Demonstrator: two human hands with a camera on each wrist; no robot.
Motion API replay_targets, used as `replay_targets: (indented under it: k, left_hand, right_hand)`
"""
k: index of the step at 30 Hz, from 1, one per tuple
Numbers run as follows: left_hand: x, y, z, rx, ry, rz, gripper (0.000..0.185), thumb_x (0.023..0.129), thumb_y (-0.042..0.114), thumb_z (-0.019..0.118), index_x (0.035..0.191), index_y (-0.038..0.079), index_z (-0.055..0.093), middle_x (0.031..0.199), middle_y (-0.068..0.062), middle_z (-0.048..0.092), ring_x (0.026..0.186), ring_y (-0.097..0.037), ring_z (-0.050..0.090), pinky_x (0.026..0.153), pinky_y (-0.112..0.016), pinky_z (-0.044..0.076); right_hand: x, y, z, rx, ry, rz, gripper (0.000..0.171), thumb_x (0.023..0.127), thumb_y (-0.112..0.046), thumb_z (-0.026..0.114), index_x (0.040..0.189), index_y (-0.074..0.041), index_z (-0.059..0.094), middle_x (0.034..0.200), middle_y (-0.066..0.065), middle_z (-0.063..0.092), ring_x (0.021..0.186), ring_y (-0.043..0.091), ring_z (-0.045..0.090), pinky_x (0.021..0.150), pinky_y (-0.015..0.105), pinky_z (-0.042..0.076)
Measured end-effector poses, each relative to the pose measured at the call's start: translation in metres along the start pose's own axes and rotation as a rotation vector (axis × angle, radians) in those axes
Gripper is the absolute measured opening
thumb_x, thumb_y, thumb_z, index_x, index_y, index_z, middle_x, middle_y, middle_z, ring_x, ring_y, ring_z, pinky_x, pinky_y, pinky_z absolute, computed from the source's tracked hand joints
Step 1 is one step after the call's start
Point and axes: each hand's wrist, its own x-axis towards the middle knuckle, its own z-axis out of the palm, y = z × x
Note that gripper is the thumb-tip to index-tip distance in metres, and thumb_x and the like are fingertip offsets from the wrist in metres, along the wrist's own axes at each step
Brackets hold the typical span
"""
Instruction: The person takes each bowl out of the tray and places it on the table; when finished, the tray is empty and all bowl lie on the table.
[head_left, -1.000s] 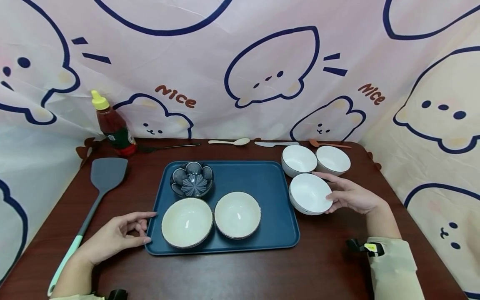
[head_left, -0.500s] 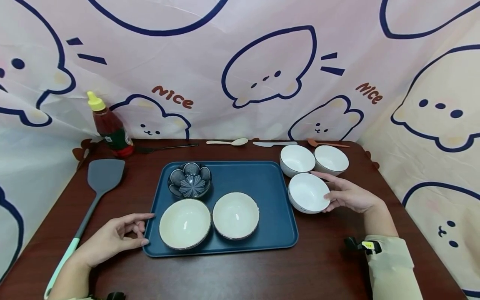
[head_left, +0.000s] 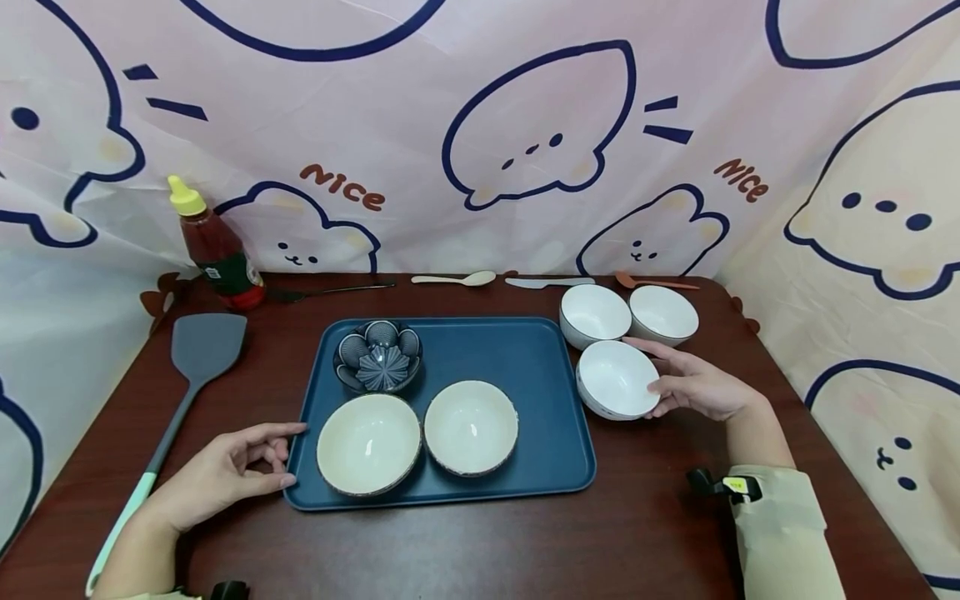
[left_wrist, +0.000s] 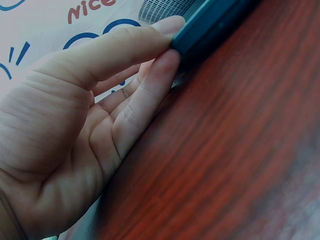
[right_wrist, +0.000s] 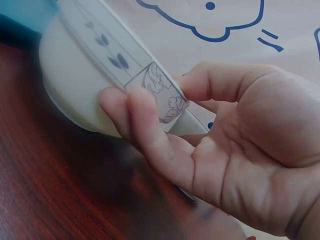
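My left hand [head_left: 225,471] pinches the left rim of a blue tray [head_left: 555,417] between thumb and fingers; the left wrist view shows the thumb [left_wrist: 167,26] at the tray's edge [left_wrist: 192,31]. On the tray sit two cream bowls [head_left: 369,446] with dark rims and a dark flower-shaped bowl [head_left: 381,358]. Just off the tray's right side, my right hand [head_left: 697,385] grips a white bowl [head_left: 617,379], thumb at the rim and fingers on the outside. Its outer wall [right_wrist: 80,65] carries a grey leaf pattern. Two more white bowls [head_left: 595,312] stand right behind it.
A grey spatula [head_left: 197,367] with a mint handle lies at the left. Behind it stands a red sauce bottle [head_left: 225,258] with a yellow cap. Along the table's back edge lie a dark fork [head_left: 330,291], a cream spoon [head_left: 457,279], a pale knife [head_left: 547,283] and a brown utensil [head_left: 652,283].
The head view has shifted slightly. Both hands keep their grips, and the bowls and tray stay in about the same places relative to each other.
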Motion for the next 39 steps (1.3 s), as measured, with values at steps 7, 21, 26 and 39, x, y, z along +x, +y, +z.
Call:
replay_targets:
  k: [7,21,26,39]
  left_hand:
    - [-0.001,0.001,0.0,0.009,0.002,0.0,0.06,0.087,0.011,0.076,0.14,-0.002,0.051,0.095,-0.01,0.059,0.082,-0.015,0.062,0.066,-0.026,0.054]
    - [0.005,0.003,-0.001,0.024,-0.003,0.016,0.058,0.087,0.012,0.076,0.139,0.0,0.052,0.095,-0.011,0.059,0.082,-0.015,0.062,0.066,-0.027,0.053]
    - [0.004,0.002,-0.001,0.031,0.004,0.002,0.059,0.087,0.013,0.077,0.139,0.001,0.052,0.095,-0.011,0.058,0.082,-0.015,0.061,0.065,-0.027,0.052]
    - [0.001,0.0,0.0,0.037,0.012,0.006,0.059,0.087,0.013,0.077,0.139,0.0,0.052,0.096,-0.011,0.059,0.082,-0.015,0.061,0.067,-0.026,0.052]
  right_hand:
    - [0.0,-0.001,0.0,0.01,0.013,0.015,0.071,0.1,-0.002,0.054,0.16,-0.014,0.018,0.132,0.013,0.049,0.086,0.027,0.073,0.077,0.043,0.06]
    - [-0.019,-0.022,-0.001,-0.13,0.104,0.1,0.065,0.103,-0.016,0.053,0.159,-0.012,0.02,0.141,0.028,0.041,0.088,0.032,0.073,0.079,0.043,0.06]
    - [-0.024,-0.026,-0.004,-0.127,0.139,0.033,0.061,0.104,-0.012,0.052,0.157,-0.006,0.023,0.138,0.015,0.052,0.09,0.038,0.072,0.079,0.041,0.06]
    - [-0.019,-0.039,0.004,-0.091,0.16,-0.102,0.053,0.105,-0.009,0.048,0.155,-0.007,0.03,0.135,0.002,0.062,0.085,0.023,0.073,0.078,0.032,0.059]
